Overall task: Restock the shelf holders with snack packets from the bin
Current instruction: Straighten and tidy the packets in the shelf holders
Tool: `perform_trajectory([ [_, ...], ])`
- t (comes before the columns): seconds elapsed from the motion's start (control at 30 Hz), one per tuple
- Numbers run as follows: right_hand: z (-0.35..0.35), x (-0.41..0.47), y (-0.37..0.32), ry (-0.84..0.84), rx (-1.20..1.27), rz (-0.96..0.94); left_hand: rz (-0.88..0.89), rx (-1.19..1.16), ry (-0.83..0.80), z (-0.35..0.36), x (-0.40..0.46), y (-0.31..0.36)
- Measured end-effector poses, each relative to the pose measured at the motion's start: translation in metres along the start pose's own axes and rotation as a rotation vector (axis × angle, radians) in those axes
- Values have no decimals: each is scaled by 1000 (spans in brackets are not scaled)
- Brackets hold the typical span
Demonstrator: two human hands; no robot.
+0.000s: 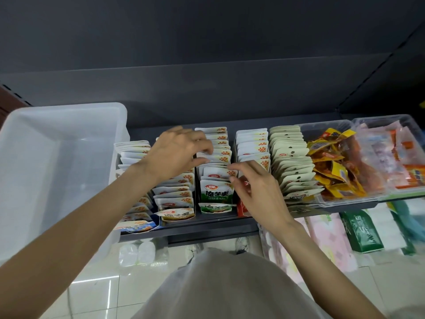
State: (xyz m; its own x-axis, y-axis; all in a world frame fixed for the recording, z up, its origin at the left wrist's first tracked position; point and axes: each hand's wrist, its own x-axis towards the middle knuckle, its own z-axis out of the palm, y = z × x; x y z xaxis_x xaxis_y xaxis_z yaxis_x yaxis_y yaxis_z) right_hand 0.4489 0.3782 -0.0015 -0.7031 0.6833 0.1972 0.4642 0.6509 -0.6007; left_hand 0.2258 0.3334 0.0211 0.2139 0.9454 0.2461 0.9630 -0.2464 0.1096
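Note:
A translucent white bin [57, 157] stands on the shelf at the left, and I see no packets in it. Beside it run several cardboard holders packed with upright white snack packets. My left hand [177, 150] hovers over the green-labelled row [216, 192], its thumb and fingers pinching the top edge of a packet there. My right hand [255, 189] reaches in from the right, with its fingertips touching packet tops in the same row. It covers part of the red-labelled holder [251, 143].
Right of the holders a row of beige packets [292, 157] leans back. Two clear trays hold loose yellow [333, 166] and orange-pink packets [391, 157]. The dark shelf edge [195, 229] runs in front. Tissue packs [361, 231] lie on a lower shelf.

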Motion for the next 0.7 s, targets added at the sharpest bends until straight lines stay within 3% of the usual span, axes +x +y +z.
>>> perform_trajectory([
  [0.17,3,10,1,-36,57,47,-83,-108,-74,2,5,-2],
  [0.23,3,20,1,-55,62,44,-101,-25,-67,1,5,-4],
  [0.3,4,28,0,-99,35,45,-114,74,-33,1,2,-4],
  [0.47,2,45,-7,-265,-98,62,-202,-29,-27,3,-1,1],
  [0.7,10,34,-18,29,-206,-23,-148,13,16,3,-3,1],
])
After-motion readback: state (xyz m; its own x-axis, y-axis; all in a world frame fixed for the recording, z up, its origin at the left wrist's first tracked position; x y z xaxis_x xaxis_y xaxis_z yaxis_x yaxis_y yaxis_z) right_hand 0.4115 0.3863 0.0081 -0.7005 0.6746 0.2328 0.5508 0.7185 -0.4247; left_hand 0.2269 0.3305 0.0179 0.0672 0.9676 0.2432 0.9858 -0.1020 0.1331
